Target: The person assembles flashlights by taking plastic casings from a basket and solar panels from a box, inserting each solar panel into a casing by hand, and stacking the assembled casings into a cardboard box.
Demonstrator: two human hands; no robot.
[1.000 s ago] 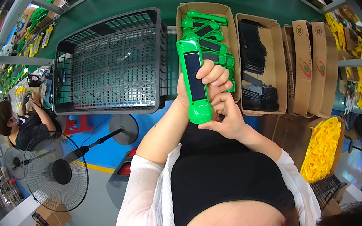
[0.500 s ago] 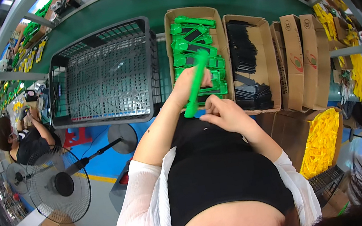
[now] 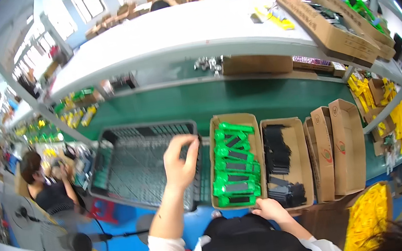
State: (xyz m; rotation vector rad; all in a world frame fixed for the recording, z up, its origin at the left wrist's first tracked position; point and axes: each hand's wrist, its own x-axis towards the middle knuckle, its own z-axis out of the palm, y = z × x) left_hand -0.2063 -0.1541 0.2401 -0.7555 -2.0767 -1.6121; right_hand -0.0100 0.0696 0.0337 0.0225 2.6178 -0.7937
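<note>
My left hand point(image 3: 180, 162) is raised over the right side of the black plastic crate point(image 3: 194, 169). Its fingers are bent, the thumb stands apart from them, and nothing shows between. Down at the near right corner of a long cardboard box point(image 3: 214, 184), my right hand point(image 3: 269, 209) has its fingers closed on the rim. Green plastic parts point(image 3: 239, 166), several with dark panels, fill this box in a stack. Beside it on the right, a second cardboard box point(image 3: 295, 164) contains thin black pieces point(image 3: 277, 148) in two groups.
Upright empty cardboard boxes point(image 3: 346, 147) stand farther right, above a carton of yellow parts point(image 3: 368, 220). A white shelf point(image 3: 188, 25) spans the far side over the green bench point(image 3: 158, 106). At left are a standing fan point(image 3: 79, 243) and a seated person point(image 3: 49, 191).
The green part that was in my left hand is gone from it. That hand has moved left over the crate; my right hand has come to the box rim. The view has tilted up.
</note>
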